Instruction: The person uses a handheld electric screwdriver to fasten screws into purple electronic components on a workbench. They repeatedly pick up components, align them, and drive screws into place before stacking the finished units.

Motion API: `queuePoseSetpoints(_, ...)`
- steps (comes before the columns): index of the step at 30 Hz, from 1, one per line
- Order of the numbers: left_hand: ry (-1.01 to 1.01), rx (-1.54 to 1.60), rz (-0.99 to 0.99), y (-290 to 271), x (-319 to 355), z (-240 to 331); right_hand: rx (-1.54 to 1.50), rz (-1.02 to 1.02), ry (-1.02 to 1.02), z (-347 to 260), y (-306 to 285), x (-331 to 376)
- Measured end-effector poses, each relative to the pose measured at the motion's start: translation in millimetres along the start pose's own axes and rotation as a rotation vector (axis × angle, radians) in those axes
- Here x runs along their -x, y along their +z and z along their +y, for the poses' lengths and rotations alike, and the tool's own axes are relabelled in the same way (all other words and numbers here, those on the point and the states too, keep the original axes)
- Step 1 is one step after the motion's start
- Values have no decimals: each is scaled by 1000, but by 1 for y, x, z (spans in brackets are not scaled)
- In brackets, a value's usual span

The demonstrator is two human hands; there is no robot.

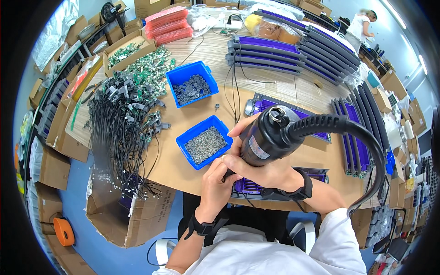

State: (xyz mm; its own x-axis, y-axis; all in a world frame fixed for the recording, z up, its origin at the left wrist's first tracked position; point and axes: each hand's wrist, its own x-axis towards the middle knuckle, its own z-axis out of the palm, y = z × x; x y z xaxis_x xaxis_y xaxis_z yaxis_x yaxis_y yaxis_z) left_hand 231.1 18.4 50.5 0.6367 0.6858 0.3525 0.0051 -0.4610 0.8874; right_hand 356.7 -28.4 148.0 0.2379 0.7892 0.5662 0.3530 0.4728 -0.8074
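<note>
My right hand (261, 173) is wrapped round a black electric screwdriver (266, 142), held upright with its thick cable (339, 123) curving off to the right. Close against it, my left hand (216, 183) is closed in a pinch; what its fingers hold, if anything, is hidden. The screwdriver's lower end cannot be seen. Under my hands lies a grey housing with a purple slatted inside (250, 186), partly covered. Just beyond my left hand stands a blue bin of small metal screws (182, 149). A second blue bin (170, 85) farther back holds dark grey round parts.
A tangle of black cables (114, 123) with green circuit boards covers the table's left. Stacked purple and grey housings (266, 52) stand at the back and right. Pink bubble-wrap packs (167, 25) lie far left. An open carton (151, 220) is below the edge. Another person (360, 27) stands far right.
</note>
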Motion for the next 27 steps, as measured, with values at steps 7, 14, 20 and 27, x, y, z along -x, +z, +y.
queuePoseSetpoints(7, -16, 20, -2, 1, 2, -3, -27, -12, -3, 4, -1, 0)
queuePoseSetpoints(14, -41, 35, -18, 1, 2, -4, -88, -48, 69, 5, -4, 0)
queuePoseSetpoints(20, -32, 15, -30, 1, 1, -3, -251, -33, 193, 5, -6, -4)
queuePoseSetpoints(27, -63, 38, -40, 1, 2, -3, -172, -121, 55, 7, -6, -7)
